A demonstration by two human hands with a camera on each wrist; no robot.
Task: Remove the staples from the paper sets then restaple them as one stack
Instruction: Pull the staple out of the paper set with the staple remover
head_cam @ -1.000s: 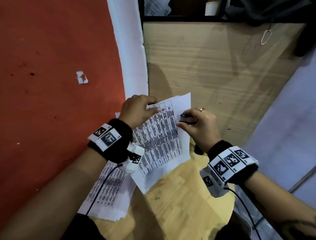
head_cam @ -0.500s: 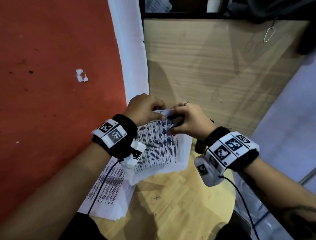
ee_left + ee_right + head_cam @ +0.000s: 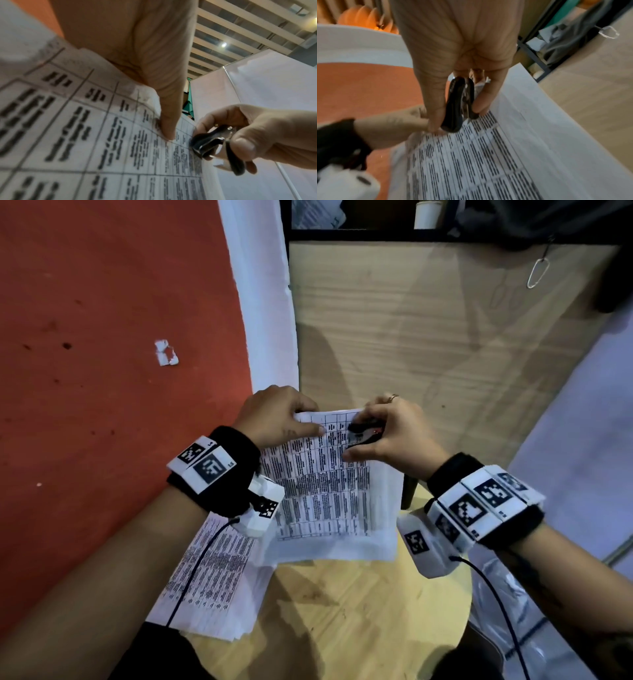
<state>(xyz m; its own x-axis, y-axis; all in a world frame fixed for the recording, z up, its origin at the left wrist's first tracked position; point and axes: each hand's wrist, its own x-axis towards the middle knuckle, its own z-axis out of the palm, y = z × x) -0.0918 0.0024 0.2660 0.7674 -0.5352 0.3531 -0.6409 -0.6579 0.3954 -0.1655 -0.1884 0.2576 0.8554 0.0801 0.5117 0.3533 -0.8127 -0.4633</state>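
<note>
I hold a printed paper set (image 3: 325, 491) up above the round wooden table (image 3: 359, 611). My left hand (image 3: 277, 416) pinches its top left edge, thumb (image 3: 169, 121) on the printed face. My right hand (image 3: 387, 433) grips a black staple remover (image 3: 363, 436) against the sheet's top right part. In the left wrist view the staple remover (image 3: 209, 143) touches the paper set (image 3: 102, 142) near its upper edge. The right wrist view shows the staple remover (image 3: 460, 102) pinched between thumb and finger over the paper set (image 3: 479, 155). No staple is visible. A second printed paper set (image 3: 212, 580) lies on the table's left side.
A red floor (image 3: 102, 371) with a scrap of paper (image 3: 166, 353) lies to the left. A wooden panel (image 3: 428, 320) stands beyond the table, with a metal clip (image 3: 537, 272) hanging at its upper right. A white partition (image 3: 582, 422) is on the right.
Both hands came together at the sheet's top edge. The right hand moved the staple remover left and up onto the paper, and the held set swung to hang more squarely.
</note>
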